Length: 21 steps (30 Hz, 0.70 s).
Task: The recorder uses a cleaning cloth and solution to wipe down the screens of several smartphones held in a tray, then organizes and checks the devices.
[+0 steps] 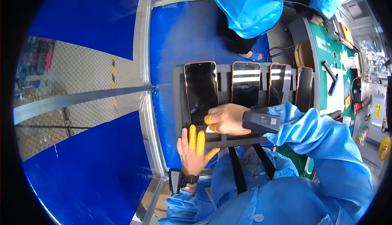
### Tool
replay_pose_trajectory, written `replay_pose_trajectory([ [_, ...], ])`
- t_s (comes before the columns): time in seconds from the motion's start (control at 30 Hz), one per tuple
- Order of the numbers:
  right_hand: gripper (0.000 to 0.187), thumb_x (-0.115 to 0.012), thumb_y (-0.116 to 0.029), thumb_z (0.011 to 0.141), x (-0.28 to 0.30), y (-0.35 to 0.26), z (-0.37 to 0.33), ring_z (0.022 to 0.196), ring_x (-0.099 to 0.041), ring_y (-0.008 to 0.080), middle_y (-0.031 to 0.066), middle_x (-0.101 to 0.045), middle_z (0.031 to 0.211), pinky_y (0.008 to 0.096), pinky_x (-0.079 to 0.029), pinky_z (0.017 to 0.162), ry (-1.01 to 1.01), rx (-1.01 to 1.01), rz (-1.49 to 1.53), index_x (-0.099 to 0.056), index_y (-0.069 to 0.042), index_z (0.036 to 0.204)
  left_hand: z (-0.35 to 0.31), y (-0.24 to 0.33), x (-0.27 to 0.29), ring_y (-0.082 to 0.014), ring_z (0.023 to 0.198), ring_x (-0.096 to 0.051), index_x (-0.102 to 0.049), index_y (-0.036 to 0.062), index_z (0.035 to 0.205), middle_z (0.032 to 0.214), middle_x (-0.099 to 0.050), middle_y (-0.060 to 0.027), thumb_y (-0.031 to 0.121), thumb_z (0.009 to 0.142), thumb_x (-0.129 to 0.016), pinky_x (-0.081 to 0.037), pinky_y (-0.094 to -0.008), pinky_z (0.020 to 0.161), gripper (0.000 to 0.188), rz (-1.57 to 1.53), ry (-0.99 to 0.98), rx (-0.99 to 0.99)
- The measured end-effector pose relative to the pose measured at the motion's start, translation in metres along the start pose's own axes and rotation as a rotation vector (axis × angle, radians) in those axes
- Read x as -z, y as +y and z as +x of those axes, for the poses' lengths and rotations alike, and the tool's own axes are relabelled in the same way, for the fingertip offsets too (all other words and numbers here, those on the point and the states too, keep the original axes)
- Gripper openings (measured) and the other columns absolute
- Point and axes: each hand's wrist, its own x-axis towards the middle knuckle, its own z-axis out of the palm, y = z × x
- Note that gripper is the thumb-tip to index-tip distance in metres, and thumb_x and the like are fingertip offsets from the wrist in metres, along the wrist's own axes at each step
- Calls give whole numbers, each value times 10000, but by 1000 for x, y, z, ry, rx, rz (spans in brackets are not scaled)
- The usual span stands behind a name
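Observation:
A dark grey foam tray (177, 98) lies in front of me, with several black-screened phones in a row. The leftmost phone (201, 86) has an orange-edged frame. Over its lower end my right hand (229, 119) is closed in a pinch, with yellow finger cots on its fingertips. A bit of a small white wipe-like piece (210, 130) shows beneath those fingers. My left hand (193, 153), also in yellow finger cots, has its fingers stretched out by the tray's near left corner. Whether its fingertips press on the phone's lower edge, I cannot tell. Another phone (246, 84) lies just right of it.
Ahead stands a co-worker in a blue smock (249, 6) with a sandalled foot (254, 56) on the blue floor. To the right, a green-topped workbench (320, 45) carries tools and machinery. A round stool (302, 53) is beside it. Mesh fencing (92, 67) runs along the left.

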Motion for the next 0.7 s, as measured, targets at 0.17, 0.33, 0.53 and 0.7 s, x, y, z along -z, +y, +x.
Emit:
replay_pose_trajectory([
  [0.17,75,-627,-89,634,16,5,5,785,-576,237,84,-577,762,319,-521,634,-123,-134,15,-651,-32,675,5,4,6,-390,1276,-288,-451,35,1239,1289,-435,-182,516,673,-685,-215,-559,981,779,5,-71,53],
  [0.33,138,-619,-22,614,47,54,23,732,-591,298,132,-583,801,353,-504,607,262,-373,-232,-638,-26,751,7,6,12,-361,1274,-297,-449,6,1238,1293,-427,-186,506,642,-704,-209,-547,983,818,27,-101,54],
  [0.53,247,-624,-101,604,-26,0,7,749,-545,238,58,-535,782,322,-498,634,333,-227,-94,-616,-53,846,10,8,7,-342,1254,-337,-486,30,1192,1277,-454,-182,534,677,-669,-250,-535,962,744,29,-53,26],
  [0.7,89,-615,-93,669,-27,0,10,707,-563,233,77,-541,736,320,-494,616,246,-253,76,-634,-26,724,3,-2,1,-360,1247,-325,-413,-48,1240,1300,-415,-198,530,638,-693,-222,-553,961,880,45,-19,4],
])
